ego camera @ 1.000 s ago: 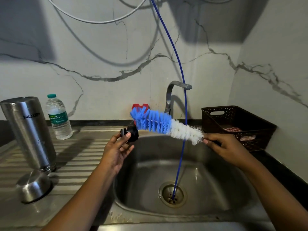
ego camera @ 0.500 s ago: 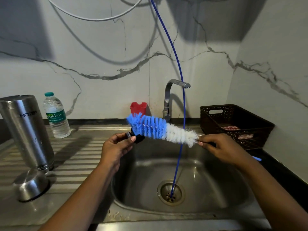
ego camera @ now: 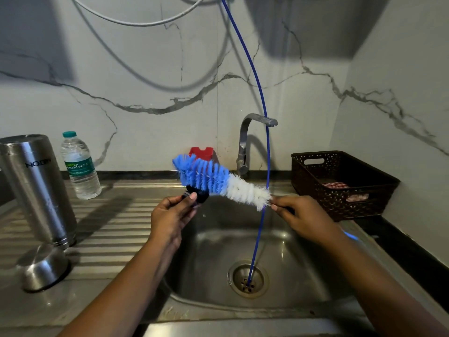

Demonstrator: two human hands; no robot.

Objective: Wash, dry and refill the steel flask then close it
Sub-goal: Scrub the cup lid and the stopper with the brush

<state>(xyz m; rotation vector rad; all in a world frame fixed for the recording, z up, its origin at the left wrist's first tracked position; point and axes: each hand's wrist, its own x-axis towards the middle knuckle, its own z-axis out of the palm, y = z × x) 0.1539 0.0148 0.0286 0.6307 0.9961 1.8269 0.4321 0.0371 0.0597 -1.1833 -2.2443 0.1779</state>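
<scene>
Scrub the black stopper [ego camera: 198, 194], pinched at frame centre between thumb and curled fingers of the left hand [ego camera: 170, 215], with the blue end of the bottle brush [ego camera: 218, 182]. Hold the handle with the right hand [ego camera: 306, 215], right of centre, fingers curled round it just behind the white bristles. Work above the sink [ego camera: 303, 259] to catch drips in the basin. Turn the stopper against the bristles to reach every groove; probably calls for a firm pinch, being small and likely slippery. Steer clear of the blue hose [ego camera: 267, 152] hanging right by the white bristles. Leave the steel flask [ego camera: 36, 188], seemingly mouth down at the left edge, beside its steel cup [ego camera: 42, 267] at lower left.
</scene>
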